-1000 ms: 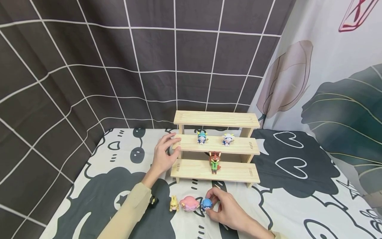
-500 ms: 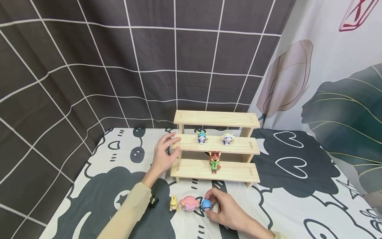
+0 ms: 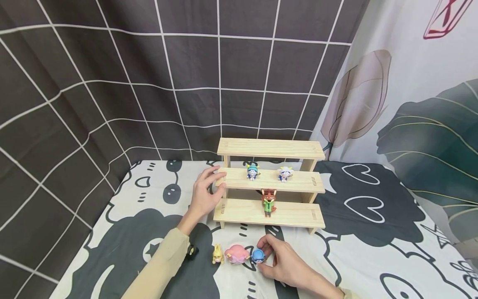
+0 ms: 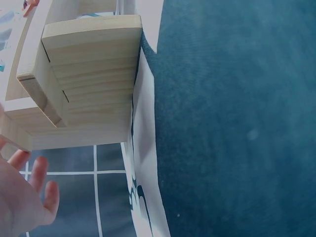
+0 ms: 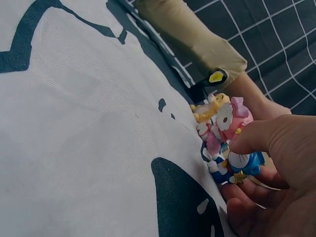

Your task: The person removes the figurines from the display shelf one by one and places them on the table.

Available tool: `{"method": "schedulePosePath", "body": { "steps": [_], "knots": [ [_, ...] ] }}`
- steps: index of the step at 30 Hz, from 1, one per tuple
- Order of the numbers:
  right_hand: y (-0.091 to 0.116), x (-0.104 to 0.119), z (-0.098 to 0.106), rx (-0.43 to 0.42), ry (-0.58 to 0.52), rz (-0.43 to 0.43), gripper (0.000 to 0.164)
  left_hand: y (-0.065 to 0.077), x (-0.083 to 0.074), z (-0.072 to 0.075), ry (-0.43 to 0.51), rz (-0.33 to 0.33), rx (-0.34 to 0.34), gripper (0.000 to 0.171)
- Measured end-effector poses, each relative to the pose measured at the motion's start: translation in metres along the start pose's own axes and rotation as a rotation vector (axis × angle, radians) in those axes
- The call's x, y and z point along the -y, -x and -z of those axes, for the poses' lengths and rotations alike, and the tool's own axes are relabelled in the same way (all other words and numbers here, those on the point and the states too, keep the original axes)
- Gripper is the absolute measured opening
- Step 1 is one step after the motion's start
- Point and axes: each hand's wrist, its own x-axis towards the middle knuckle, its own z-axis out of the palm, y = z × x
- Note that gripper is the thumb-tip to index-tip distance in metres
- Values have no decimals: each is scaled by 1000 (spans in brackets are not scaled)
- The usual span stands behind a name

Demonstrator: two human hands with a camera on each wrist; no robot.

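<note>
My left hand (image 3: 205,193) holds the left end of the middle board of a three-step wooden display shelf (image 3: 269,214), thumb at the front and index finger toward the back. In the left wrist view its other fingers (image 4: 37,175) spread loosely beside the shelf's end. My right hand (image 3: 281,259) pinches a small blue-hatted figurine (image 3: 258,256) between thumb and fingers, down at the cloth. The right wrist view shows a yellow star (image 5: 239,177) on this figurine. Just left of it are a pink figurine (image 3: 237,254) and a yellow long-eared figurine (image 3: 218,254).
On the middle board stand a teal-hatted figurine (image 3: 252,172) and a white-hatted figurine (image 3: 285,174). A fox figurine (image 3: 268,203) in green stands on the lowest board. A dark checked curtain (image 3: 186,104) hangs behind; patterned cloth (image 3: 358,265) lies beneath everything.
The blue-hatted figurine has shifted very slightly left and tilted in my right hand's fingers since a second ago. My left hand and the shelf have stayed put.
</note>
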Motion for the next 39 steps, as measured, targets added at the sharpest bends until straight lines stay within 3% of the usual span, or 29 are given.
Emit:
{"method": "schedulePosePath", "body": {
  "steps": [19,33,39],
  "knots": [
    [2,-1,6,0,1,-5,36,0,-3,1,-1,8,6,29],
    [5,1,19,-74,32,67,34,-1,-2,1,-4,-6,-3,29],
    [4,4,30,-94,57,57,29,-1,-3,1,0,-1,-2,29]
  ]
}}
